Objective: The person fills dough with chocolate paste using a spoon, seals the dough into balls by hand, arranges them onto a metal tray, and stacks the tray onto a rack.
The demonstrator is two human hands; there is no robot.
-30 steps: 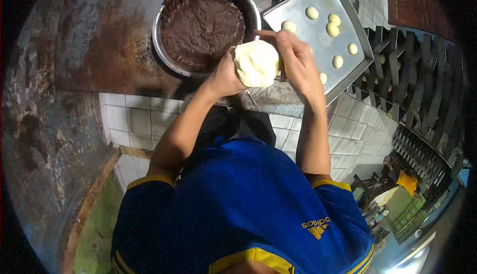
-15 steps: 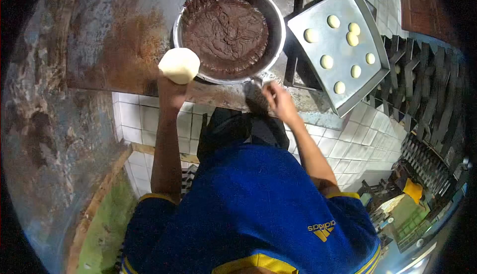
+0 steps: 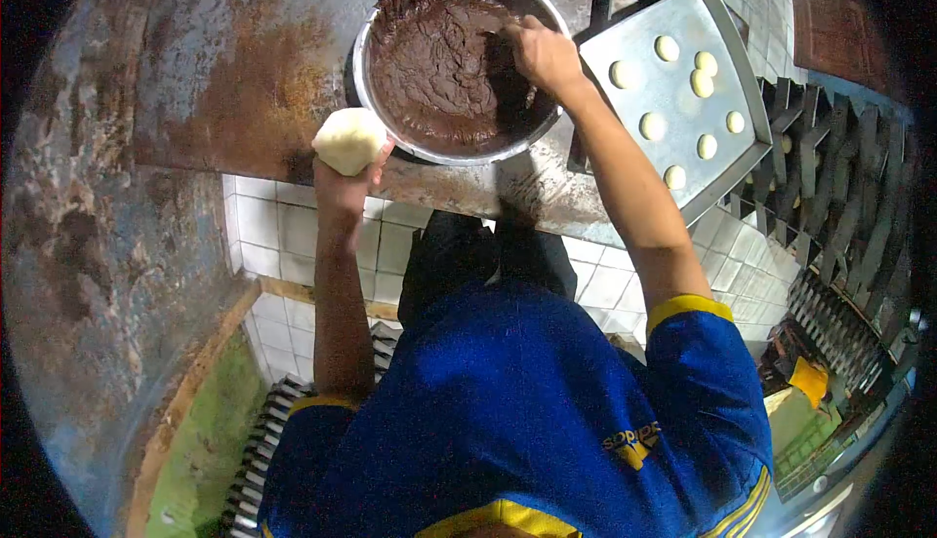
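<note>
My left hand (image 3: 344, 192) holds a pale, rounded piece of dough (image 3: 350, 141) at the near left side of the bowl, fingers curled under it. A large metal bowl (image 3: 363, 84) holds thick dark brown chocolate filling (image 3: 439, 70), smeared up its inner wall. Over the bowl's right side, my right hand (image 3: 545, 55) is closed with its fingertips at the filling; whatever it grips is hidden. To the right, a metal baking tray (image 3: 673, 99) carries several small pale dough balls (image 3: 651, 126), two of them touching.
Bowl and tray rest on a worn, stained metal table (image 3: 224, 79), whose front edge runs close to my body. The tray sits tilted on a dark metal frame (image 3: 607, 1). Dark slatted racks (image 3: 830, 167) stand at the right, beside a white tiled wall (image 3: 712, 265).
My right hand has moved from the table's front edge up and over the bowl, into the filling. The dough in my left hand has gone from a flat disc to a more gathered, cupped shape.
</note>
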